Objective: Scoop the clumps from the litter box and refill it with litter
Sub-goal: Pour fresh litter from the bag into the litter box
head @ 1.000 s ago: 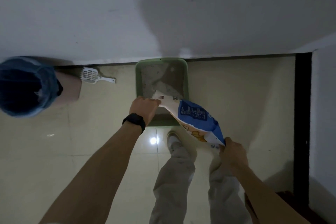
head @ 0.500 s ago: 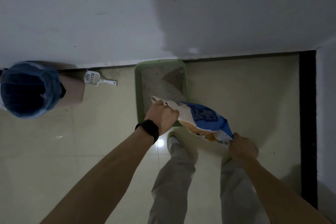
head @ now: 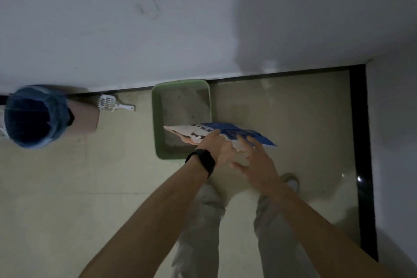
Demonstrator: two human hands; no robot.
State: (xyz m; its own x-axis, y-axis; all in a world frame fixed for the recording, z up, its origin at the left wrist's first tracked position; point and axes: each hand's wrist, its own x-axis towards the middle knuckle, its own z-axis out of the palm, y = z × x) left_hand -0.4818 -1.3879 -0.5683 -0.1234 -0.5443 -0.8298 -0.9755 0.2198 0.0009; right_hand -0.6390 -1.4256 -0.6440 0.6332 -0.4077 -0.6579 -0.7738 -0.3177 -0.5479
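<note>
- The left hand, a black band on its wrist, grips the litter bag from the near side.
- The right hand is spread, fingers straight, against the bag's right part.
- The bag lies nearly level, long axis left to right, its white mouth end pointing left over the near end of the green litter box.
- The white print on the blue panel is too blurred to read.
- A white scoop lies left of the box by the wall.
</note>
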